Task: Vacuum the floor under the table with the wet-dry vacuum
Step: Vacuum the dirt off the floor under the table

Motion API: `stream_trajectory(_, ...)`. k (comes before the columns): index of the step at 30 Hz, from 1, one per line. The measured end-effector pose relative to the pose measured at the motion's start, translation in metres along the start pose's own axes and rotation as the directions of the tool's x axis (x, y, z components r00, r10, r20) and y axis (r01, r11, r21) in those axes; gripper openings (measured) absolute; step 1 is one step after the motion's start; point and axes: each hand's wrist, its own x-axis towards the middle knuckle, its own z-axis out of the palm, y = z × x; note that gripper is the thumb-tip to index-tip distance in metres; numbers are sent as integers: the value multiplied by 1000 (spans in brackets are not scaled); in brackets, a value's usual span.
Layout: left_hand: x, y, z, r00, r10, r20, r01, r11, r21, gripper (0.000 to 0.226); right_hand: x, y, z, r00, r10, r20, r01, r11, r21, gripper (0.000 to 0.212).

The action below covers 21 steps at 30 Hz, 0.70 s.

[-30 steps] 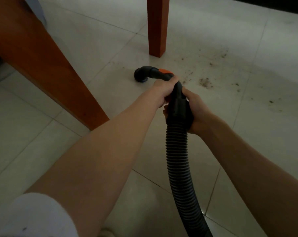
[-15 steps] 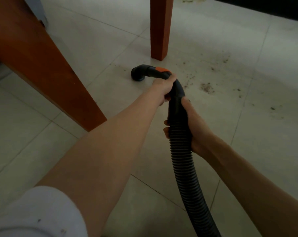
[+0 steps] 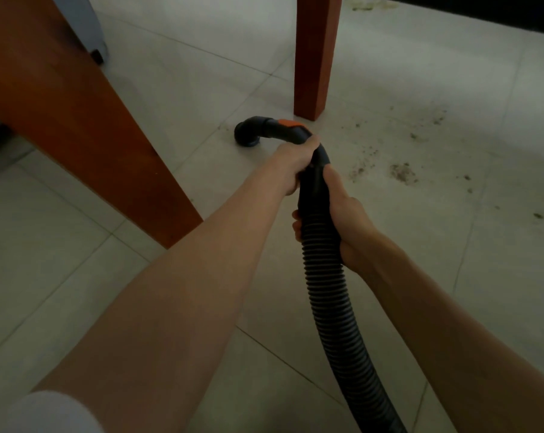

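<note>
Both hands are clamped on the vacuum hose: left hand point(image 3: 298, 160) grips the smooth curved handle section just behind the orange tab point(image 3: 288, 122); right hand point(image 3: 347, 220) wraps the hose point(image 3: 330, 295) where the ribbed part begins. Nozzle point(image 3: 247, 134), a black elbow w/ round mouth, is down at the tile floor point(image 3: 170, 98), just beside the nearer-centre bench leg point(image 3: 314, 54), btw that leg and the big slanted one point(image 3: 77, 120). Step in hand, I'd judge: sweeping suction under the bench. Dirt point(image 3: 401, 173), brown crumbly specks, lies scattered well to the right of the nozzle, so next move prob. calls for swinging the mouth right, low to the floor. Tiles look pale, glossy, w/ thin grout lines; legs are reddish wood, square-edged.
</note>
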Motion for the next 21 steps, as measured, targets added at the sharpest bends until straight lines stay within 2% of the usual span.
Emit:
stream_trajectory(12, 28, 2, -23, 995, 20, -98, -23, 999, -31, 59, 34, -1, 24, 998, 30, 56, -34, 997, 64, 57)
stream_trajectory(21, 41, 3, -39, 989, 29, -147, -47, 991, -123, 50, 51, -1, 34, 984, 92, 156, -110, 988, 111, 58)
